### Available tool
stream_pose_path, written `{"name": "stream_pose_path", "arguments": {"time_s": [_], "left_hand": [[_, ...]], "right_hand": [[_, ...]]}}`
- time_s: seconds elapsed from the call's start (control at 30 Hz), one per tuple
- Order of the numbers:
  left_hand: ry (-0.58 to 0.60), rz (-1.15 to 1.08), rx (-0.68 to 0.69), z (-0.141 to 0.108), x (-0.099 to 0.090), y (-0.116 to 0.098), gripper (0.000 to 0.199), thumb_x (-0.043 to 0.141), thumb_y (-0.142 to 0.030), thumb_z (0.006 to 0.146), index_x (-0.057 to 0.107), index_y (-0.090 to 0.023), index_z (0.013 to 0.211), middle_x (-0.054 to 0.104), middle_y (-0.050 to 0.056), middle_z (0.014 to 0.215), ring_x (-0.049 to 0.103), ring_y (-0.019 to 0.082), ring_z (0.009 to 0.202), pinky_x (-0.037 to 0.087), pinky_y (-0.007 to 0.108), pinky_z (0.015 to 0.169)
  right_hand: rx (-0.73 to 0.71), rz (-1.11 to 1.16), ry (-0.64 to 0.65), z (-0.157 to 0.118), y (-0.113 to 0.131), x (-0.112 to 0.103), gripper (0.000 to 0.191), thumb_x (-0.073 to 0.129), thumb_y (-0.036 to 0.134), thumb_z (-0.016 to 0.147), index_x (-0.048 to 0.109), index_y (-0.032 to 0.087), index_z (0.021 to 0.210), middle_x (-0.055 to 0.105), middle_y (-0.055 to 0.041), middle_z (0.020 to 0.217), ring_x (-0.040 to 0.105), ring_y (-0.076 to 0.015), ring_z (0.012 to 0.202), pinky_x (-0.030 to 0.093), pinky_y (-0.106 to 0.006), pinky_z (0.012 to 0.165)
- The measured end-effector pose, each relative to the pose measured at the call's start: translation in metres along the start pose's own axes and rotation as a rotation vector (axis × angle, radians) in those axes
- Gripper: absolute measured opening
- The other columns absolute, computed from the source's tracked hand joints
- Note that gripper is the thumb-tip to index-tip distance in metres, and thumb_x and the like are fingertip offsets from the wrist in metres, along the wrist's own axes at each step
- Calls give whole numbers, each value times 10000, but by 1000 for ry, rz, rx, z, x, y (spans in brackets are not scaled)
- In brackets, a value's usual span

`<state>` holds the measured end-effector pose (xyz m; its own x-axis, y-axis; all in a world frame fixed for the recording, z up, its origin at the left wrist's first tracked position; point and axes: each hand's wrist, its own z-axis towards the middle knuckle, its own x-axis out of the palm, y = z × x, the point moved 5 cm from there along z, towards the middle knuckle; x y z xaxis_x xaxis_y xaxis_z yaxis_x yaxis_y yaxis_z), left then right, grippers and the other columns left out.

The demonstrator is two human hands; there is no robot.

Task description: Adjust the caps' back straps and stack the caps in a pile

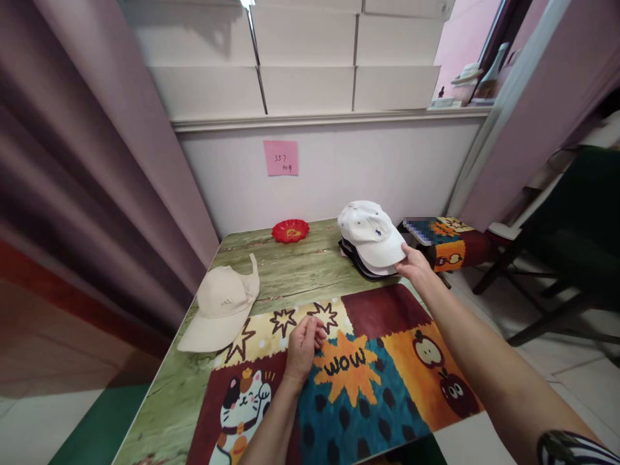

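Observation:
My right hand [414,263] pinches the brim edge of a white baseball cap [365,223] with a small dark emblem on its front. This cap sits on top of a stack, with another white brim and dark caps [361,261] showing below it. Over the patterned mat, my left hand [305,345] is loosely closed, fingers curled, with nothing visible in it. To its left lies a beige cap [223,303] with three small stripes, its brim toward the front left and its back strap sticking up.
A red scalloped dish [290,230] stands at the table's back edge. The colourful mat [372,310] covers the front of the green wood-look table [271,271]. A pink note [281,158] is on the wall behind. A stool [448,248] and dark chair [576,232] stand at right.

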<state>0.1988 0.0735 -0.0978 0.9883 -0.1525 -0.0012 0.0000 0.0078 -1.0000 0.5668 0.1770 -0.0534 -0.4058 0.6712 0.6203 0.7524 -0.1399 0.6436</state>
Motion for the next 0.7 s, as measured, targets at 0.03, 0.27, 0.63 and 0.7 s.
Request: {"name": "stream_pose_path", "arguments": {"time_s": [0.03,0.27,0.63,0.7], "left_hand": [[2,2,-1,0,0,0,471,511,-618,925,612,-165,851,651,21,676,539,113,540,427,229,530],[6,-10,0,0,-1,2,472,516,-616,924,622,-161,855,641,14,667,535,107,538,423,220,527],[23,-19,5,1,-2,8,423,525,-566,933,627,-162,856,646,9,670,539,102,541,419,208,524],[25,-11,5,1,-2,9,403,533,-549,933,630,-164,863,646,8,671,544,102,548,419,206,528]], "right_hand": [[-8,8,17,2,6,9,240,506,153,994,668,159,1171,790,-73,1026,753,-184,951,626,-365,879],[-119,40,144,9,44,76,249,498,201,1011,664,178,1195,785,-50,1072,732,-159,1031,614,-320,896],[-106,-275,-83,14,3,-22,232,480,108,962,665,155,1094,771,-104,1032,752,-211,924,641,-384,800],[-116,-315,-101,15,-3,-31,201,511,128,950,654,156,1087,763,-105,1005,746,-214,926,635,-375,804]]}}
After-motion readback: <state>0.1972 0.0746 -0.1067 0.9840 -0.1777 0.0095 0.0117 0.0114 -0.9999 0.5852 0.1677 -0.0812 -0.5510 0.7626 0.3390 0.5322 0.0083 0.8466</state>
